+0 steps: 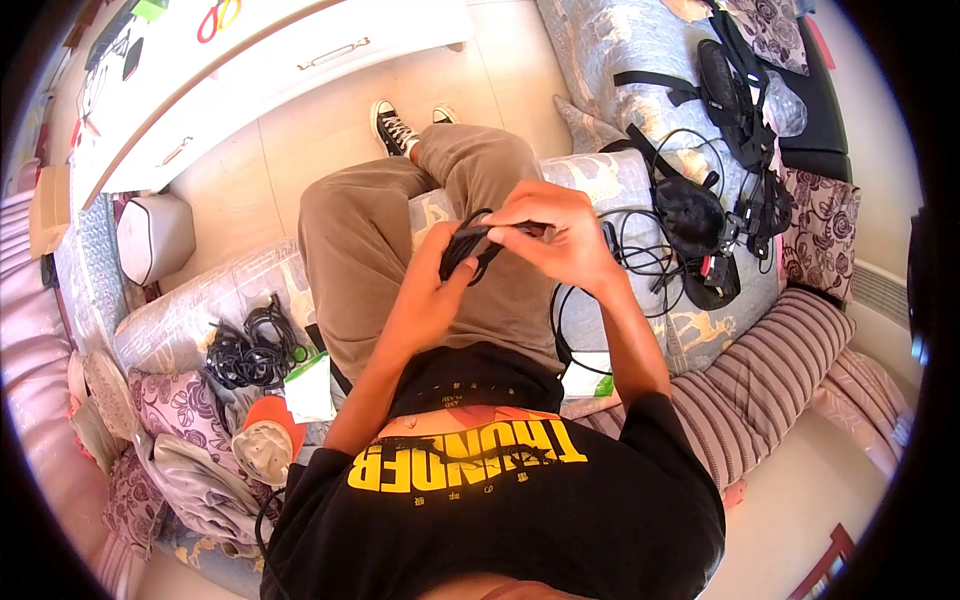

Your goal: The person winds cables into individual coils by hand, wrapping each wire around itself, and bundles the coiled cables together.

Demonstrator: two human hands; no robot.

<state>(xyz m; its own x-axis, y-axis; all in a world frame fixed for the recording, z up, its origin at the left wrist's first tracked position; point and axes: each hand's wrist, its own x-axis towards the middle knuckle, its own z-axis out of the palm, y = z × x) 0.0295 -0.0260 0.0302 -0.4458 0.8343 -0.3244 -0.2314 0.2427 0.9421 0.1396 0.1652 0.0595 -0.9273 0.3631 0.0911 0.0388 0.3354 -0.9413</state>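
Observation:
A coiled black cable (462,250) is held up above my lap. My left hand (432,290) wraps round the coil from the left, its thumb lying across the loops. From the right, my right hand (560,232) is closed in a pinch at the coil's upper edge, thumb and forefinger pressed on a thin dark strand. Its other fingers are curled, and part of the strand is hidden behind them. A loose pile of black cables (255,345) lies on the sofa to my left. More black cable (640,255) spreads over the seat to my right.
Black straps and a dark pouch (690,215) lie on the right seat. An orange cap (270,440) and a white-green packet (310,388) sit at my left. A white drawer table (270,85) stands ahead, with a white bin (155,238) near it. A striped bolster (765,385) is right.

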